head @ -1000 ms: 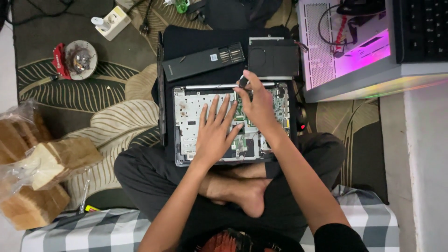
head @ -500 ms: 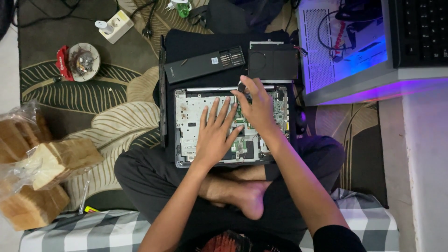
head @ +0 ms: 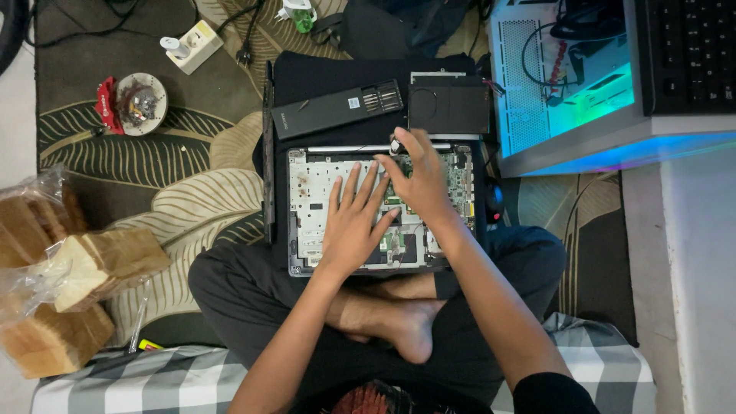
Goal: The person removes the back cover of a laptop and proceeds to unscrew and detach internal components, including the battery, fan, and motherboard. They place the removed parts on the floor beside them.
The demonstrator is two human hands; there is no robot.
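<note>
Item: opened laptop base [head: 381, 208], bottom cover off, circuit board and pale inner frame exposed. Location: resting across the seated person's crossed legs, above a leaf-patterned rug [head: 176, 192].

Handling, as judged: the chassis looks rigid and moderately light; the board inside appears fragile, with small connectors and thin ribbon leads that would not tolerate prying or pressure. Safest purchase seems to be the outer frame edges, never the board surface.

Left hand [head: 354, 222]: released, fingers spread flat on the middle of the base, grasping nothing, steadying it.

Right hand [head: 420, 180]: fingers curled toward the top edge of the board near a small dark part; whether it pinches something cannot be told.

Adjacent: long black screwdriver-bit case [head: 339, 109] and square black cover panel [head: 449, 107] just above the base; lit desktop computer case [head: 571, 84] to the right; bagged sliced bread [head: 69, 268] far left; white power strip [head: 193, 44] at the top.

Change from the earlier frames: both hands occupy nearly the same places; the right hand's fingertips sit slightly lower on the top edge. The computer case's glow has shifted from pink-violet to cyan-green.
</note>
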